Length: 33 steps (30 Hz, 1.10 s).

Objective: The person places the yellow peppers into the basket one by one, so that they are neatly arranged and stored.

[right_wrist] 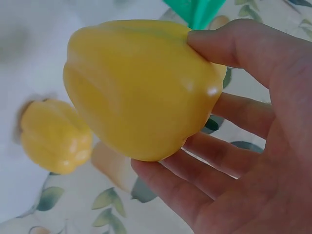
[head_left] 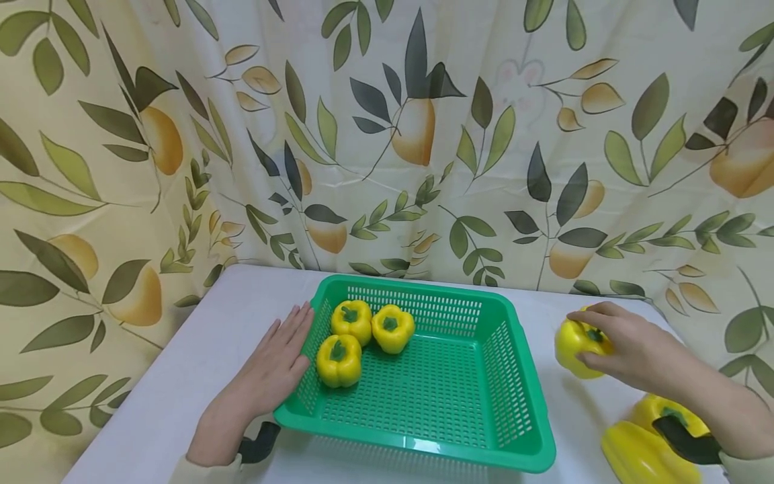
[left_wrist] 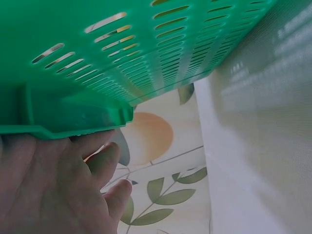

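Yellow peppers: right grip pinches one, a basket holds three (left grip outstretched).

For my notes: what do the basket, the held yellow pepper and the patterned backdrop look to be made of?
Basket: likely molded plastic, semi-gloss; slotted walls and even green color.
Held yellow pepper: smooth, glossy, with highlights; real flesh or plastic imitation, I cannot tell.
Patterned backdrop: probably printed fabric, matte; it hangs in soft folds.
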Each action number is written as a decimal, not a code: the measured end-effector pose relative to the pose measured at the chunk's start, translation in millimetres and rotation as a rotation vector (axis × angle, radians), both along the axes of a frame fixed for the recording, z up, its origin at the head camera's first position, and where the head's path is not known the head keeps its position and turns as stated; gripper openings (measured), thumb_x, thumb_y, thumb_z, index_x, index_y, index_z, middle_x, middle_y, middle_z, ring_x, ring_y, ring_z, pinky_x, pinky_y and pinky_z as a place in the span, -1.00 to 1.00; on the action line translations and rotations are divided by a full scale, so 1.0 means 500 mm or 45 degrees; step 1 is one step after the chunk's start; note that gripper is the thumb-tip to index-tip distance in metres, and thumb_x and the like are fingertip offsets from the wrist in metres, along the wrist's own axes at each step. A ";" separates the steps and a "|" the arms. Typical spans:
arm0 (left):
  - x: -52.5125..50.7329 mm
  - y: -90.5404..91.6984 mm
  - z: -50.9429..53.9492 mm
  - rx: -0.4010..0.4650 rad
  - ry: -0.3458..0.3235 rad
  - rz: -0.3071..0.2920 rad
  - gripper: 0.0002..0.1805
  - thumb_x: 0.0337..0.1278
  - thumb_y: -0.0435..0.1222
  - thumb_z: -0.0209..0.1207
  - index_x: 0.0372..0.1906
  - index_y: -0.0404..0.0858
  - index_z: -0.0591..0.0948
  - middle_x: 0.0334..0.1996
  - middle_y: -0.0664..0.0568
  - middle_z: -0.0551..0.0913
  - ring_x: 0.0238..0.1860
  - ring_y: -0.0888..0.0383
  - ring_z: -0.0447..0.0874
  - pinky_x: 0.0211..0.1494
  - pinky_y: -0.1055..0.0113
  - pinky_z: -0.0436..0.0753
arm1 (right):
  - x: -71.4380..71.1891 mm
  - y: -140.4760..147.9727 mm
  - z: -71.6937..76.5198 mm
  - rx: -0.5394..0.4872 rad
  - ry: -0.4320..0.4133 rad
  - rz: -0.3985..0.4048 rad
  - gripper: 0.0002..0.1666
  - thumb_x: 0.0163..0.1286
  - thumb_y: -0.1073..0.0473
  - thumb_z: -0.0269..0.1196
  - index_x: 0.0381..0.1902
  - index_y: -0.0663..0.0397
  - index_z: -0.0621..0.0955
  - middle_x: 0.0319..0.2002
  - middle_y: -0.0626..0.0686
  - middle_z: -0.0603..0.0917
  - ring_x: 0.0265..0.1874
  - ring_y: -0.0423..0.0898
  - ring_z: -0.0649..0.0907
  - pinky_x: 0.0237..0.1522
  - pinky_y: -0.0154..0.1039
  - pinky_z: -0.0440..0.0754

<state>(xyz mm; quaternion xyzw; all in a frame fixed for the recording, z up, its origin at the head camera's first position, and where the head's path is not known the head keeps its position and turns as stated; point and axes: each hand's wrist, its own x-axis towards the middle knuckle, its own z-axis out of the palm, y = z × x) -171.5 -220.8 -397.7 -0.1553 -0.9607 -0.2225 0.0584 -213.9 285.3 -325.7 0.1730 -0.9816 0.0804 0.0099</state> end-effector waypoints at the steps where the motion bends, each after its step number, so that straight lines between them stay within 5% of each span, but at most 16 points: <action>1: 0.000 0.000 0.000 -0.001 0.001 0.000 -0.29 0.37 -0.30 -0.15 0.57 -0.28 0.01 0.61 -0.05 -0.06 0.62 -0.07 -0.12 0.61 -0.14 -0.06 | 0.000 -0.004 0.004 0.000 0.011 0.004 -0.31 0.06 0.07 0.48 0.17 0.17 0.60 0.06 0.35 0.57 -0.26 -0.03 0.58 -0.29 -0.06 0.70; 18: -0.004 0.000 -0.004 -0.008 0.011 -0.003 -0.29 0.37 -0.30 -0.15 0.57 -0.29 0.00 0.62 -0.02 -0.09 0.62 -0.08 -0.12 0.61 -0.14 -0.06 | 0.001 -0.079 0.077 -0.021 0.152 0.088 -0.29 0.12 0.09 0.46 0.23 0.15 0.56 0.14 0.34 0.53 -0.23 0.04 0.60 -0.36 -0.12 0.72; 33: -0.002 -0.001 -0.004 -0.008 0.015 -0.006 -0.29 0.36 -0.31 -0.13 0.57 -0.29 0.01 0.61 -0.07 -0.05 0.62 -0.08 -0.11 0.60 -0.16 -0.04 | 0.008 -0.171 0.092 -0.097 0.193 0.252 -0.37 0.16 0.19 0.42 0.23 0.10 0.57 0.17 0.25 0.54 -0.17 0.04 0.68 -0.29 -0.15 0.78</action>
